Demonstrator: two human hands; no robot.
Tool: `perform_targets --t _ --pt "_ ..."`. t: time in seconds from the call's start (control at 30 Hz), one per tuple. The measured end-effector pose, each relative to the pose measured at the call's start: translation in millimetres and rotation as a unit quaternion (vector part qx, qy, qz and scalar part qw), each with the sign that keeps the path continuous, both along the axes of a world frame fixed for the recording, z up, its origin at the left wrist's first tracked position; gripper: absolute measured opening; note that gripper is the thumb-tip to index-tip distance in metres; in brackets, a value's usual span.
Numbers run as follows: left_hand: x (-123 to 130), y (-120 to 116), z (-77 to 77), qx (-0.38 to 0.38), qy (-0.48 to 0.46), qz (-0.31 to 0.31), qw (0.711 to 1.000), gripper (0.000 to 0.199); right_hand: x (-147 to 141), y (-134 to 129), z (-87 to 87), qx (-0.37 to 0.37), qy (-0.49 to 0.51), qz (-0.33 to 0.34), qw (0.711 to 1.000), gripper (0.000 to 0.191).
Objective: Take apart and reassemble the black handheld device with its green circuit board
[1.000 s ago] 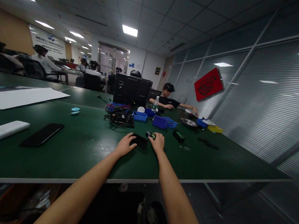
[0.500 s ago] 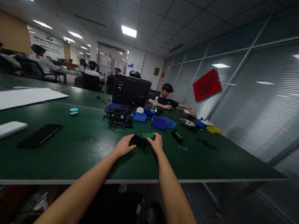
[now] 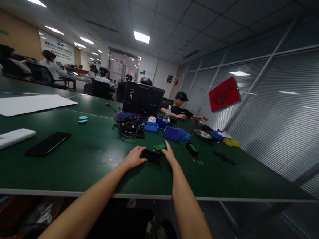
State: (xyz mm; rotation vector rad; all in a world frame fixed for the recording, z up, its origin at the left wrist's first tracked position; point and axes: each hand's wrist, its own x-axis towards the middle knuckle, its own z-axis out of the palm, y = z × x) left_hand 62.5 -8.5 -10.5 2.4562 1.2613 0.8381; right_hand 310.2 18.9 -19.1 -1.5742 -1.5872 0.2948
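Lying at about one o'clock from the open-topped black rectangular box (image 3: 151,157), at or just above its far rim, the flat green rectangular circuit board (image 3: 160,147) slants with its long axis from eight toward two, while the box's own long axis runs nearly nine to three. The right hand (image 3: 169,155) is the nearer one to the board, at about two o'clock from the box: its fingers are stretched out and apart, the index finger pointing toward twelve, and its thumb comes up close to the board's right edge; whether it touches, I cannot tell. At nine o'clock the left hand (image 3: 135,158) grips the box's end between thumb and fingers. The box looks like thin-walled plastic, its inside too dark to read; the board is bright green, stiff-looking, its small details blurred. Between two and three o'clock, well apart, stands a second black box with green showing in its top (image 3: 192,149), and small clear flat pieces (image 3: 200,162) lie at three. Toward one stands a deep blue straight-sided plastic tray (image 3: 171,133). Beneath them spreads the smooth dark green tabletop (image 3: 90,173), with a soft glare beyond the left hand.
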Motion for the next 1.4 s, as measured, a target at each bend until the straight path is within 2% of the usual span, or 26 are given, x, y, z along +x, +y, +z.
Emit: perform_targets --t 0.07,0.23,0.43,0.5,0.57,0.63,0.7,0.77,0.83,0.97,1.27,1.4 --pt "-0.4 -0.3 0.5 -0.003 -0.006 -0.009 1.000 0.059 0.0 0.1 -1.1 -0.015 -0.013 0.007 1.000 0.051" --pt "-0.1 -1.6 2.5 -0.036 0.007 0.004 0.999 0.060 -1.1 -11.2 -3.9 -0.040 -0.048 -0.054 0.997 0.047" --pt "1.2 -2.5 4.7 -0.047 0.012 0.014 0.999 0.062 -6.8 -17.1 5.0 -0.003 0.002 -0.052 0.999 0.038" --pt "1.6 -2.6 4.7 -0.051 0.010 0.022 0.998 0.063 -8.4 -18.5 9.8 0.024 0.050 -0.062 0.997 0.038" --pt "1.9 -2.4 4.4 -0.054 0.006 0.036 0.998 0.064 -10.1 -21.7 14.9 0.046 0.141 -0.046 0.988 0.043" --pt "2.1 -2.1 4.1 -0.056 0.005 0.047 0.997 0.064 -12.4 -26.6 20.1 0.042 0.239 0.008 0.970 0.049" --pt "2.3 -1.5 4.0 -0.057 0.009 0.053 0.997 0.064 -16.1 -32.3 25.0 0.018 0.291 0.078 0.953 0.051" --pt "2.4 -0.9 4.1 -0.051 0.013 0.048 0.997 0.062 -20.7 -37.7 29.4 0.000 0.282 0.132 0.950 0.049" --pt "2.4 -0.5 4.6 -0.045 0.010 0.040 0.998 0.059 -25.2 -42.2 33.0 -0.008 0.240 0.158 0.958 0.044" --pt "2.2 -0.9 5.7 -0.046 0.002 0.034 0.998 0.056 -30.2 -47.0 37.6 -0.016 0.172 0.155 0.973 0.040" --pt "1.6 -3.7 8.2 -0.052 0.015 0.045 0.998 0.058 -29.0 -48.4 36.0 -0.062 0.084 0.154 0.983 0.041" --pt "1.6 -3.0 6.8 -0.056 0.017 0.045 0.997 0.057 -28.3 -47.8 33.4 -0.065 0.094 0.148 0.982 0.048"
